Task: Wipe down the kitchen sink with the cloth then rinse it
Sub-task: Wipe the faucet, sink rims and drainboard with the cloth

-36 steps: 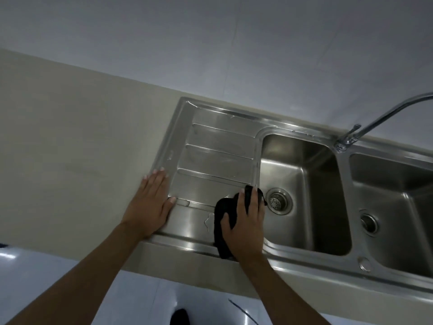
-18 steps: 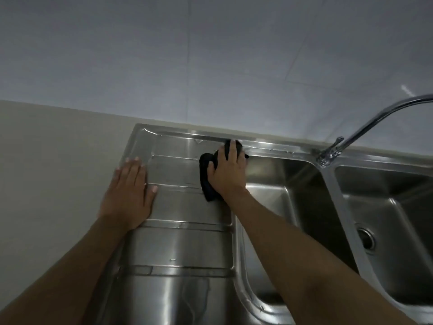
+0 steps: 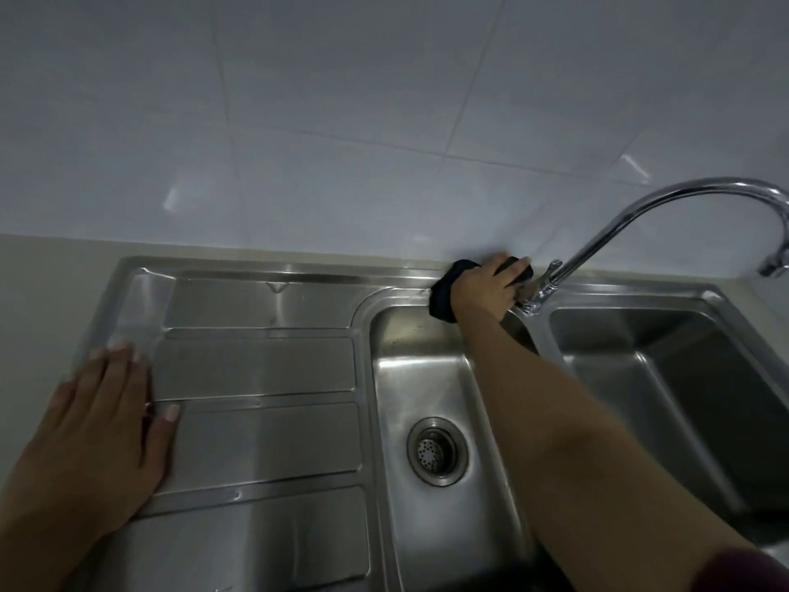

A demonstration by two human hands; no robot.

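Right hand, black cloth: now beside faucet.

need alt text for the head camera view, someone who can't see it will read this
A person's right hand presses a black cloth against the back rim of a stainless steel double sink, beside the base of the curved tap. Their left hand rests flat on the ridged drainboard; a strainer drain shows in the near basin.
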